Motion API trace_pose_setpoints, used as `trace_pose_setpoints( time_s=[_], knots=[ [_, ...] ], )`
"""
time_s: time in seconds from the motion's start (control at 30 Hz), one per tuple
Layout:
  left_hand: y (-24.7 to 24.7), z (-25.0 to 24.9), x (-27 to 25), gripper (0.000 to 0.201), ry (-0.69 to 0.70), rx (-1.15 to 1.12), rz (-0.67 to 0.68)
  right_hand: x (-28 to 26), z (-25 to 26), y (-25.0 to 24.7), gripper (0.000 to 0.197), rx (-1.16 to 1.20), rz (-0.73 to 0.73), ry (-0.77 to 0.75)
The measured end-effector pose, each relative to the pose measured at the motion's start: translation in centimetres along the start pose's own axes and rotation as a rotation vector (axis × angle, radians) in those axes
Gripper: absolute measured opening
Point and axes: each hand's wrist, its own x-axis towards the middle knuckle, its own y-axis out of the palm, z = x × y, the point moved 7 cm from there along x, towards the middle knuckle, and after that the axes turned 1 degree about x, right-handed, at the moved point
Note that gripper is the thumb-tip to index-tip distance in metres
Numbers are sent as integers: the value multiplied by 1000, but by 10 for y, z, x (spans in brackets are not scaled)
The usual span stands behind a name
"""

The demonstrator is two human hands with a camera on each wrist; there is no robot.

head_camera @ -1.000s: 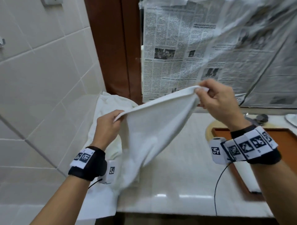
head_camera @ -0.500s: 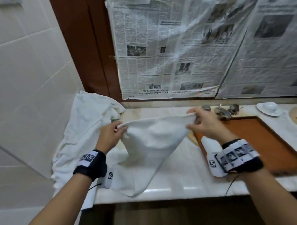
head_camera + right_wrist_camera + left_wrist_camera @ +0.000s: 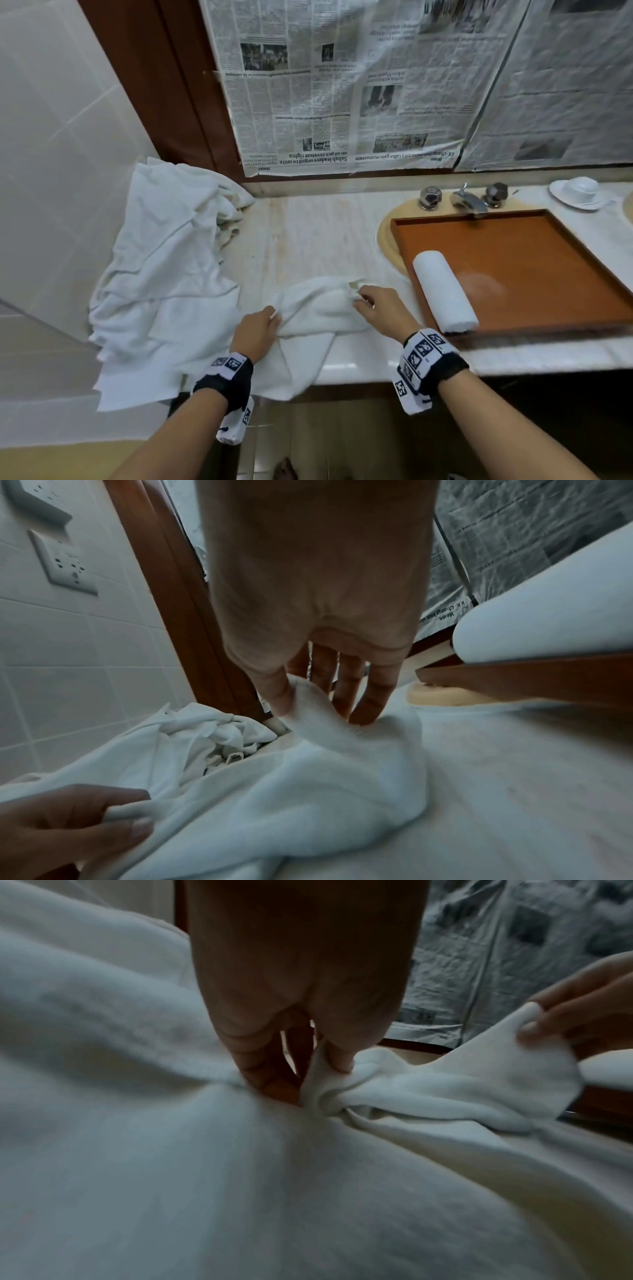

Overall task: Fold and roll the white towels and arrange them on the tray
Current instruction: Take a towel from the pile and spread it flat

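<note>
White terry hand towel (image 3: 318,308) lies crumpled on the pale marble surface (image 3: 308,236), near the front edge, one end drooping over that edge. It sits between the heap of loose white towels (image 3: 164,274) on the left and the brown rectangular wooden tray (image 3: 534,270) on the right.

Left hand (image 3: 255,330) grip: thumb and fingers pinch a bunched corner of the hand towel at its left end; the left wrist view shows the cloth gathered into a knot-like fold at the fingertips (image 3: 337,1061). Right hand (image 3: 378,308) grip: thumb and forefinger pinch the opposite corner at the towel's right end, other fingers straight and resting on the cloth, per the right wrist view (image 3: 342,642). Both hands are low, at surface level, the towel slack between them.

One rolled white towel (image 3: 443,291) lies in the tray against its left wall, long axis front to back, the front end near the tray's front corner. The tray sits over the cream oval sink basin (image 3: 387,246), under the chrome faucet with two faceted knobs (image 3: 467,198).

The heap on the left spills over the surface edge and up against the white tiled wall (image 3: 68,154). White cup on a saucer (image 3: 579,192) sits at far right, behind the tray. Newspaper sheets (image 3: 342,85) cover the panel behind the surface.
</note>
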Motion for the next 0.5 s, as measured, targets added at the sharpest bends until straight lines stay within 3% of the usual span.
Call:
trace_pose_setpoints(
  time_s=[0.23,0.33,0.4,0.5],
  knots=[
    [21,-33,-58,29,86,-233,233,-52,-9,-21,29,66,127,42],
    [5,-38,-70,29,120,-258,126,-72,-5,-27,29,88,160,14],
    [-8,-42,-71,42,155,-230,25,-77,-2,-30,28,108,156,16],
    [-8,-44,-73,43,139,-119,81,-80,6,-31,28,139,147,19]
  ],
)
